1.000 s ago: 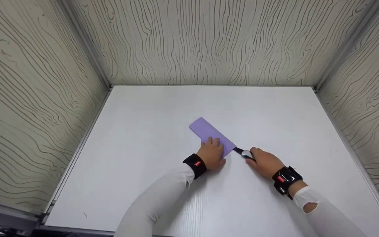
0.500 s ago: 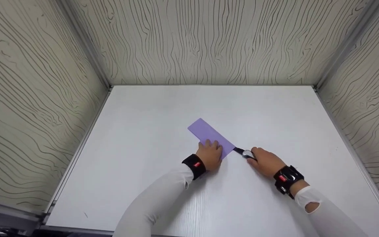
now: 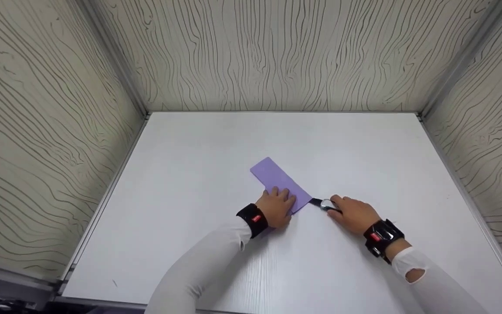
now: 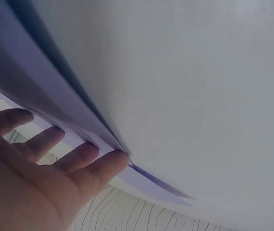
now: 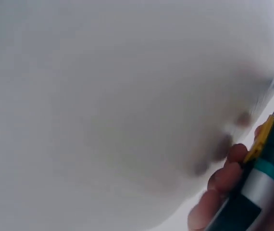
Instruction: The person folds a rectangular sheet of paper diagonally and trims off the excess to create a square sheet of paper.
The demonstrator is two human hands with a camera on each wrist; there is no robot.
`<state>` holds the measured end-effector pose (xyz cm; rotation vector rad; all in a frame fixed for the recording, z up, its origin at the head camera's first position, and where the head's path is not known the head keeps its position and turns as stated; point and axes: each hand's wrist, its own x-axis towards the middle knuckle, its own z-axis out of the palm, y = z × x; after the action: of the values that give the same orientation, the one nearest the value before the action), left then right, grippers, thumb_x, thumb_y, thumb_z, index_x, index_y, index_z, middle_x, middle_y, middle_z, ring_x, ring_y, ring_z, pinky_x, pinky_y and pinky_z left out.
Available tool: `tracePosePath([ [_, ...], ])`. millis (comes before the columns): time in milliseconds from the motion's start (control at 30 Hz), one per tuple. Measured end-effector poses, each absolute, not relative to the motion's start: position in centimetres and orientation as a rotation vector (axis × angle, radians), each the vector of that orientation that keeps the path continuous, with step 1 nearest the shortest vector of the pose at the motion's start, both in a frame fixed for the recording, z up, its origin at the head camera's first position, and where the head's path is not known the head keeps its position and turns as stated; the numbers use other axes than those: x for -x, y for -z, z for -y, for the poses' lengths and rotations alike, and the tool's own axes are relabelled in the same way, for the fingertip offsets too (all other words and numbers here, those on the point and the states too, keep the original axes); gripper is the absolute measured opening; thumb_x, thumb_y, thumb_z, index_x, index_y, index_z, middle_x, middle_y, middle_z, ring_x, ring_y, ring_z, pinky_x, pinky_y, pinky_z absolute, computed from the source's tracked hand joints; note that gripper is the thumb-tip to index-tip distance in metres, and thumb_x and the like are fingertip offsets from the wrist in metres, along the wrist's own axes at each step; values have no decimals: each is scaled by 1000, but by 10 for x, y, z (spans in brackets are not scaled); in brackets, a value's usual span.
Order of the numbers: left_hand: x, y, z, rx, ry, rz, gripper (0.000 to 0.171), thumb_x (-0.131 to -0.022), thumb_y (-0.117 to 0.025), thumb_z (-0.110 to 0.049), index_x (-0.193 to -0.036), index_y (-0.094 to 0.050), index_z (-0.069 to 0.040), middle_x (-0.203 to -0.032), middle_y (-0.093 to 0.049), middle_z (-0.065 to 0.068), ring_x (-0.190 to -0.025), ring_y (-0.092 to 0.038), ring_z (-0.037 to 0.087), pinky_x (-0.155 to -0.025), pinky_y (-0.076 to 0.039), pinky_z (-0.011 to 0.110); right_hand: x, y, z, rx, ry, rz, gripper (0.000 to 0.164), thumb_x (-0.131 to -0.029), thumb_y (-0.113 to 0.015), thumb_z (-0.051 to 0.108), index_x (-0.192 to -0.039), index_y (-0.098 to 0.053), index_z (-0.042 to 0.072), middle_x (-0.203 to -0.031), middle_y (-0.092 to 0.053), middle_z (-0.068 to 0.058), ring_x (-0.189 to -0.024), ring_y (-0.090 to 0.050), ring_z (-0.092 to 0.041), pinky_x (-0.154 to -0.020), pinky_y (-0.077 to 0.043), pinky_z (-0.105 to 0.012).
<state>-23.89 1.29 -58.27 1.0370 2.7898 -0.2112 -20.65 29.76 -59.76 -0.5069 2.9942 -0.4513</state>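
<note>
The left hand (image 3: 273,211), loosely spread, presses the purple paper (image 3: 275,174), seemingly steadying it against the knife (image 3: 327,205) gripped in the curled right hand (image 3: 355,215).

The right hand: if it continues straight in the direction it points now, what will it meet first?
Probably the purple sheet: the tool in the right hand points at its corner, seemingly touching it, though depth is unclear. Just beyond, roughly in line, is the left hand.
</note>
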Motion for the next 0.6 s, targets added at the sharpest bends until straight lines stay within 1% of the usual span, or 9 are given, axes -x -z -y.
tracePosePath([
  [167, 239, 580, -7, -1065, 221, -2765, 62, -111, -49, -43, -169, -42, -20, -169, -46, 9, -152, -47, 37, -123, -45, 55, 206, 601, -299, 524, 464, -2977, 28, -107, -66, 34, -115, -61, 8, -79, -52, 0, -71, -50, -18, -62, -40, -35],
  [433, 241, 584, -5, -1052, 176, -2733, 67, -111, -51, -48, -170, -39, -19, -172, -41, 11, -156, -41, 39, -126, -41, 59, 210, 598, -306, 577, 424, -2995, 32, -105, -71, 39, -116, -62, 10, -78, -52, 2, -69, -48, -16, -61, -36, -32],
  [600, 243, 584, -7, -1056, 141, -2725, 66, -111, -53, -48, -169, -41, -18, -171, -42, 11, -155, -43, 39, -126, -41, 60, 213, 599, -314, 610, 391, -3022, 30, -104, -72, 39, -112, -62, 12, -75, -49, 4, -67, -45, -13, -60, -36, -30],
])
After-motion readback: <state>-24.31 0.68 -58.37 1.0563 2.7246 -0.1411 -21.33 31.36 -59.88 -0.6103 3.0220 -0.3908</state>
